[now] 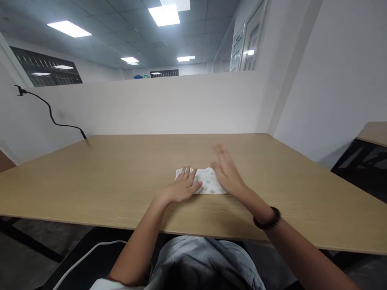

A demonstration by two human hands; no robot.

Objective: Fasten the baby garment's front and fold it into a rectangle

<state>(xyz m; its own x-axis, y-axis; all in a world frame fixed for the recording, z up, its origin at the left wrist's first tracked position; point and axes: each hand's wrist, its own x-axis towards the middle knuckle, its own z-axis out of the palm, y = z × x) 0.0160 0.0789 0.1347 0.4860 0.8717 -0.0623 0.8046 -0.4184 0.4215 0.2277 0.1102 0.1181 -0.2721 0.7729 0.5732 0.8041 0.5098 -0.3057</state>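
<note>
A small white cloth (pixel 208 181) with a faint printed pattern lies folded flat on the wooden table (pixel 136 173). My left hand (pixel 182 186) rests palm down over the cloth's left part, its fingers spread. At the cloth's right edge, my right hand (pixel 227 171) is raised and tilted, fingers stretched out and somewhat blurred; nothing is in it. Whether the right hand touches the cloth, I cannot tell. A dark beaded bracelet (pixel 267 219) circles my right wrist. Both hands hide parts of the cloth.
A black gooseneck holder (pixel 51 114) stands at the table's far left corner. A white partition (pixel 169 106) runs along the back edge, and a white wall (pixel 326 80) rises at the right. Another table (pixel 375 133) is partly visible at the far right.
</note>
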